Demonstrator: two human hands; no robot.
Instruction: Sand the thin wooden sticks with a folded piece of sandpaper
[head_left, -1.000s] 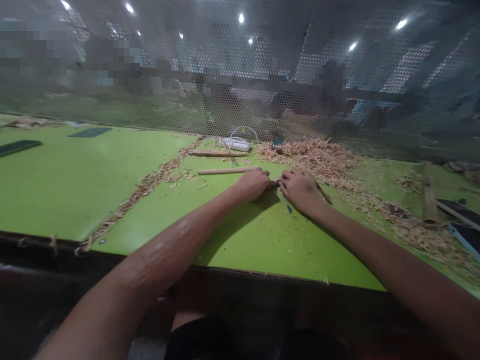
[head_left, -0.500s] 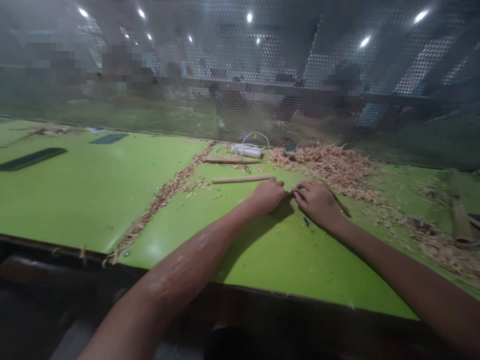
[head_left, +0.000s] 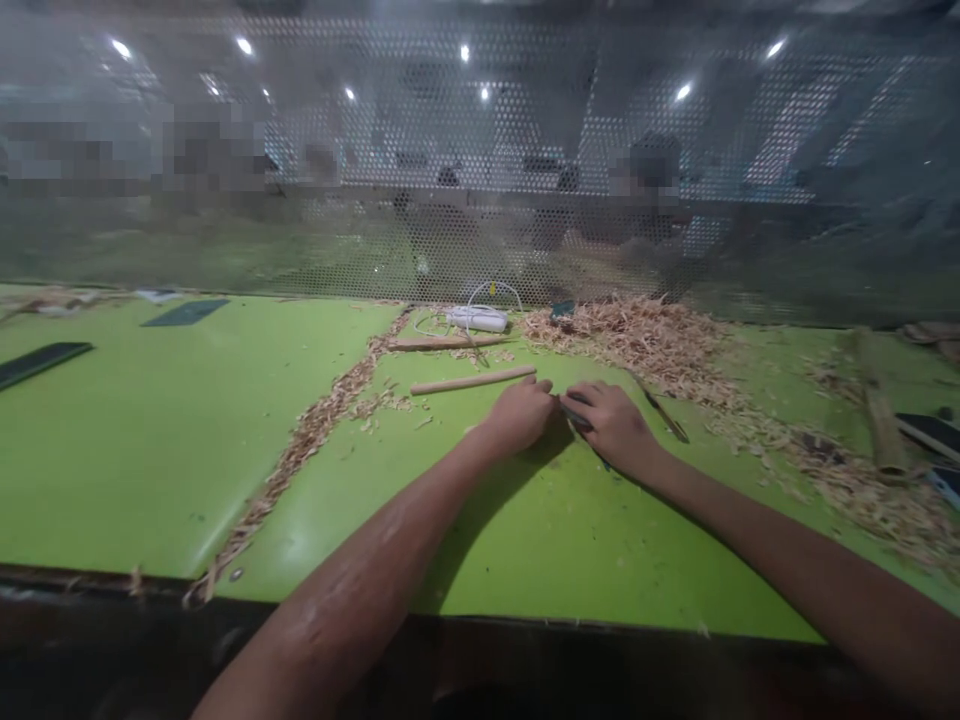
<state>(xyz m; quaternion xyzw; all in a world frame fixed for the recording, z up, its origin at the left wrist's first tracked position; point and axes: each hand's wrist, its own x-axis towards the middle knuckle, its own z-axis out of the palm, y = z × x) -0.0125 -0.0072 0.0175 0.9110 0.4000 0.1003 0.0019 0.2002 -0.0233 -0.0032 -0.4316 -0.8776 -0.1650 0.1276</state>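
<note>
My left hand [head_left: 517, 413] rests low over the green tabletop [head_left: 540, 540] with its fingers curled closed. Whatever they pinch is hidden. Close beside it, my right hand [head_left: 611, 425] has its fingers bent over a small dark piece [head_left: 578, 406], its kind too blurred to tell. The fingertips of both hands nearly meet. A smooth, pale wooden stick [head_left: 472, 381] lies just beyond my left hand. To the right of my right hand is a thin, dark, pointed tool [head_left: 664, 410].
Wood shavings are heaped [head_left: 637, 335] at the back and trail to the right. Another strip of shavings [head_left: 315, 425] follows the table seam. A white corded device [head_left: 478, 319] and a longer wooden piece [head_left: 442, 343] lie near the perforated screen [head_left: 480, 235]. A bamboo-like length [head_left: 881, 410] lies at right.
The camera view has shifted, so the table sits lower and farther left. Both hands stay close together; more of the dark piece shows under my right fingers.
</note>
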